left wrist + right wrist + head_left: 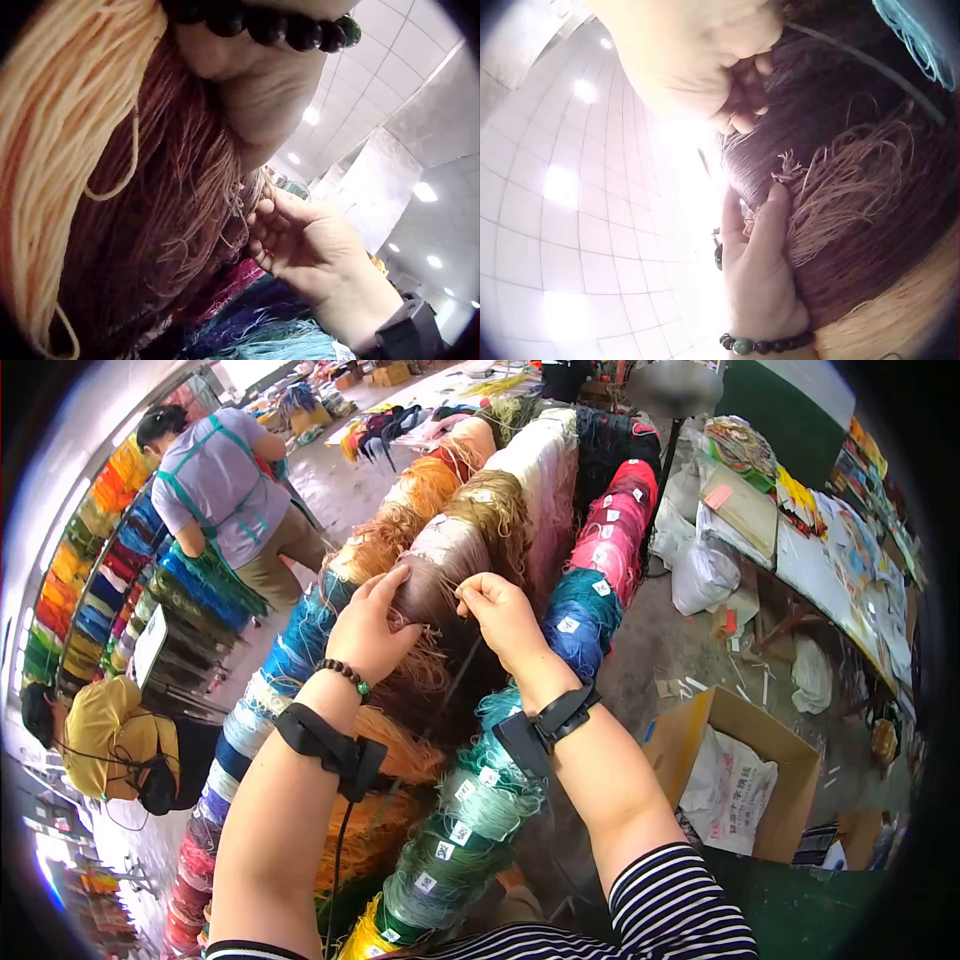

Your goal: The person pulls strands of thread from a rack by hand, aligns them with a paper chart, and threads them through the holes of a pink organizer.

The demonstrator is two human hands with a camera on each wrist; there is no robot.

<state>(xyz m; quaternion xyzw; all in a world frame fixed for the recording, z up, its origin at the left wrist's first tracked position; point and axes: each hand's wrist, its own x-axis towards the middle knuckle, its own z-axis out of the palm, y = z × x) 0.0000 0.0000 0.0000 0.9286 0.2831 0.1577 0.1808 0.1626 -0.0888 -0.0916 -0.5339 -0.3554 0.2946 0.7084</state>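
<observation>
Brown-mauve thread skeins (pixel 435 588) hang over a long rack between other colours. My left hand (pixel 372 628), with a dark bead bracelet, lies against their left side, thumb and fingers spread around the bundle. At their right side my right hand (pixel 500 615) has its fingers curled, thumb against index finger, pinching a few fine strands. In the right wrist view the left hand (pixel 761 262) touches the skein beside loose looped ends (pixel 847 187), and the right hand (pixel 705 67) is above it. The left wrist view shows the right hand (pixel 315 240) at the strands' edge.
A second row of labelled skeins (pixel 460 830) runs close along the right. A cardboard box (pixel 800 790) stands on the floor at right, near a cluttered table (pixel 800 570). Two people, one in a grey shirt (pixel 225 490), one in yellow (pixel 105 735), are at left.
</observation>
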